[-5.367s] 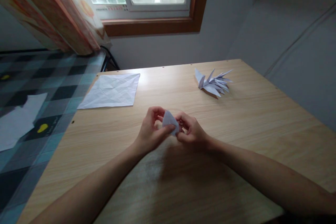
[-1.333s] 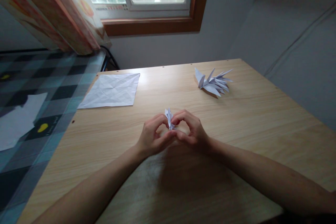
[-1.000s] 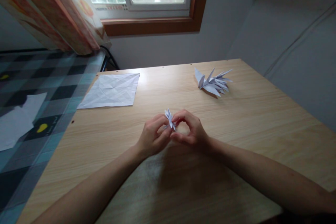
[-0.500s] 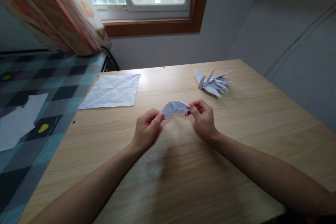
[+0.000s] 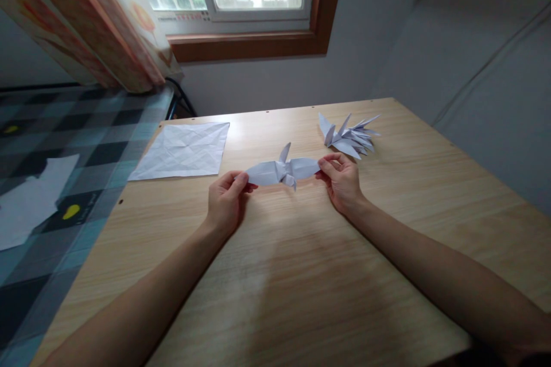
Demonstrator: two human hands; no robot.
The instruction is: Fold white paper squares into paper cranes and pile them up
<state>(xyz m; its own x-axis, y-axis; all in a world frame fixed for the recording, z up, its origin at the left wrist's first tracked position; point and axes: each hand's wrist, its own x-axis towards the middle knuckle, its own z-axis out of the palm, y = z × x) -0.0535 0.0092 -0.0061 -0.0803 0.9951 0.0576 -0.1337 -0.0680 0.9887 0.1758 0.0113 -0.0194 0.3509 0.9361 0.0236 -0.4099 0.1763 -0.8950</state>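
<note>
The left hand (image 5: 224, 204) and right hand (image 5: 343, 180) each pinch one wing tip of a white paper crane (image 5: 283, 171), holding it stretched out between them just above the wooden table (image 5: 301, 275). A creased paper sheet (image 5: 181, 149) lies at far left, a pile of folded cranes (image 5: 349, 136) at far right.
</note>
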